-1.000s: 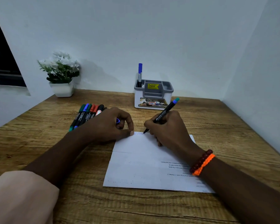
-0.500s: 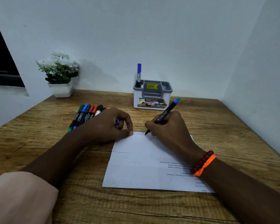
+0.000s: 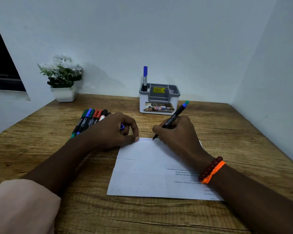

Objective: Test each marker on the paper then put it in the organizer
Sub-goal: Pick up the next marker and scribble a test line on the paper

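The right hand [image 3: 176,132] holds a black Faber-Castell marker [image 3: 172,119] in a writing grip, fingers curled round the barrel, its tip down on the far edge of the paper [image 3: 142,176] at the end of a short row of blue zigzag strokes [image 3: 147,139]; the marker leans back and to the right, with its blue-and-teal end raised toward the organizer [image 3: 159,98]. The left hand [image 3: 115,130] rests on the paper's far left corner, thumb pressed on the sheet, its fingers curled in a narrow grip round a small blue cap [image 3: 122,126]. The white sheet lies flat on the wooden counter [image 3: 227,132], printed lines showing near the right wrist, which wears a dark red bead bracelet and an orange band [image 3: 211,170]. Just left of the left hand lies a row of capped markers [image 3: 90,119], side by side, in green, blue, red and black. The grey and white organizer stands at the back against the wall, with one blue-capped marker [image 3: 145,76] upright in its left rear compartment. A white pot of white flowers [image 3: 63,80] sits in the far left corner.
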